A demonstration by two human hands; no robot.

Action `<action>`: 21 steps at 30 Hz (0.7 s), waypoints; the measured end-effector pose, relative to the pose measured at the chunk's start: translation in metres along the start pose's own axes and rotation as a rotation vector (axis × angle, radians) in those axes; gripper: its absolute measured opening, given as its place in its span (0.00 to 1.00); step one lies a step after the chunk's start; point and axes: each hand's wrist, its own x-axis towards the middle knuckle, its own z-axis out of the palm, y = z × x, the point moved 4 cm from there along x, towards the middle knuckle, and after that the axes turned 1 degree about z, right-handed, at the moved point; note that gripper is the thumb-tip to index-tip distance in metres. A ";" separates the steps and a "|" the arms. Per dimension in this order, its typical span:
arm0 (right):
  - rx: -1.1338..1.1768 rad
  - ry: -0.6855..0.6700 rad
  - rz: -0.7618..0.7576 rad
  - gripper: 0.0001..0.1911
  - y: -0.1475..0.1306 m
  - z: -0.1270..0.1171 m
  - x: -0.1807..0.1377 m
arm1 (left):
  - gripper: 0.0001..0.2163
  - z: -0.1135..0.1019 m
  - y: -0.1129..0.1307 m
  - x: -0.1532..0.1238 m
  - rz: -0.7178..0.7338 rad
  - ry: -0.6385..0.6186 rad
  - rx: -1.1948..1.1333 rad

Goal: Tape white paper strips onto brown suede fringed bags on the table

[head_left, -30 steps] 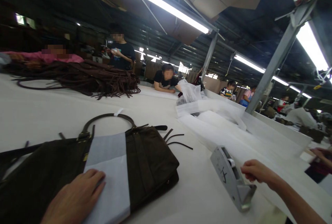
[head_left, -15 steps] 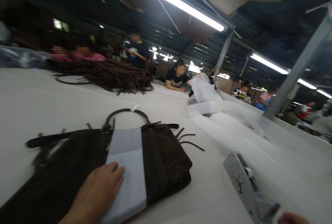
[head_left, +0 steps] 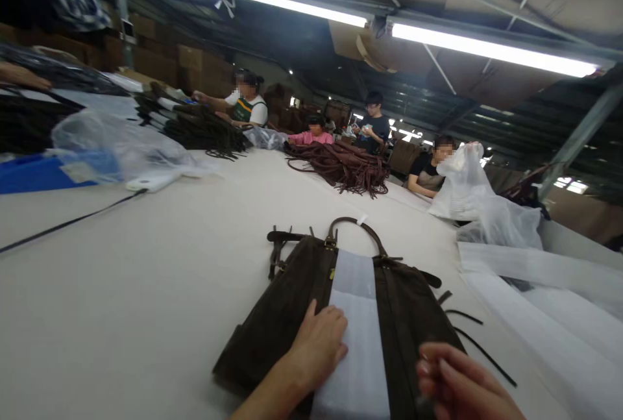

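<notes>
A dark brown handbag (head_left: pixel 287 303) lies on the white table, its handle (head_left: pixel 357 220) pointing away from me. A white foam strip (head_left: pixel 357 335) runs down the bag's middle. My left hand (head_left: pixel 318 342) rests with fingers stretched across the strip's left edge and the brown fabric beside it. Over the bag's lower right part hovers my right hand (head_left: pixel 462 378), its fingers curled in a pinch. Whatever they hold, if anything, is too small and blurred to name. Thin dark straps (head_left: pixel 479 348) stick out from the bag's right side.
White foam sheets (head_left: pixel 549 290) and crumpled clear plastic (head_left: pixel 467 180) lie at the right. Brown straps (head_left: pixel 341 163) are heaped at the back. Further left are dark bags (head_left: pixel 195 124), plastic film (head_left: pixel 121 141) and a blue item (head_left: pixel 53 170). Several people sit or stand around the table.
The view has swung left, and the tape dispenser at the lower right is out of sight. My right hand has come from beside it to above the bag. My left hand stays on the strip.
</notes>
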 end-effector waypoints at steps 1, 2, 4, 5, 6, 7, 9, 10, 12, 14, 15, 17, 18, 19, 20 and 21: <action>0.175 -0.057 -0.018 0.27 -0.016 0.023 0.012 | 0.15 0.001 0.000 -0.001 0.003 0.016 0.002; 0.309 -0.101 -0.039 0.26 -0.032 0.046 0.027 | 0.14 0.001 0.000 -0.001 -0.004 0.030 0.016; 0.475 -0.176 -0.045 0.22 -0.053 0.086 0.061 | 0.13 0.003 0.002 0.000 -0.045 0.022 0.062; 0.511 -0.196 -0.032 0.20 -0.057 0.102 0.079 | 0.14 0.005 0.003 0.000 -0.069 0.003 0.082; 0.522 -0.207 -0.012 0.19 -0.058 0.113 0.096 | 0.14 0.006 0.004 0.001 -0.088 -0.027 0.097; 0.515 -0.211 0.010 0.19 -0.054 0.122 0.111 | 0.15 0.008 0.005 0.002 -0.098 -0.057 0.108; 0.465 -0.201 0.043 0.18 -0.042 0.130 0.135 | 0.16 0.011 0.006 0.003 -0.109 -0.097 0.118; 0.430 -0.186 0.049 0.18 -0.036 0.130 0.144 | 0.16 0.011 0.006 0.004 -0.120 -0.108 0.124; 0.362 -0.157 0.041 0.17 -0.026 0.129 0.156 | 0.16 0.009 0.006 0.005 -0.151 -0.137 0.128; 0.312 -0.143 0.026 0.18 -0.021 0.127 0.162 | 0.16 0.005 0.006 0.006 -0.179 -0.177 0.122; 0.297 -0.150 0.018 0.19 -0.020 0.127 0.163 | 0.16 0.003 0.005 0.007 -0.186 -0.186 0.120; 0.277 -0.174 0.004 0.19 -0.021 0.128 0.164 | 0.16 0.001 0.004 0.008 -0.179 -0.179 0.108; 0.268 -0.184 -0.005 0.19 -0.021 0.128 0.165 | 0.17 0.000 0.003 0.008 -0.167 -0.163 0.099; 0.262 -0.194 -0.013 0.19 -0.021 0.129 0.165 | 0.16 0.000 0.002 0.008 -0.153 -0.142 0.087; 0.260 -0.202 -0.017 0.19 -0.021 0.129 0.165 | 0.17 0.001 0.001 0.007 -0.137 -0.125 0.074; 0.259 -0.209 -0.016 0.19 -0.021 0.129 0.165 | 0.17 0.002 0.000 0.006 -0.123 -0.118 0.056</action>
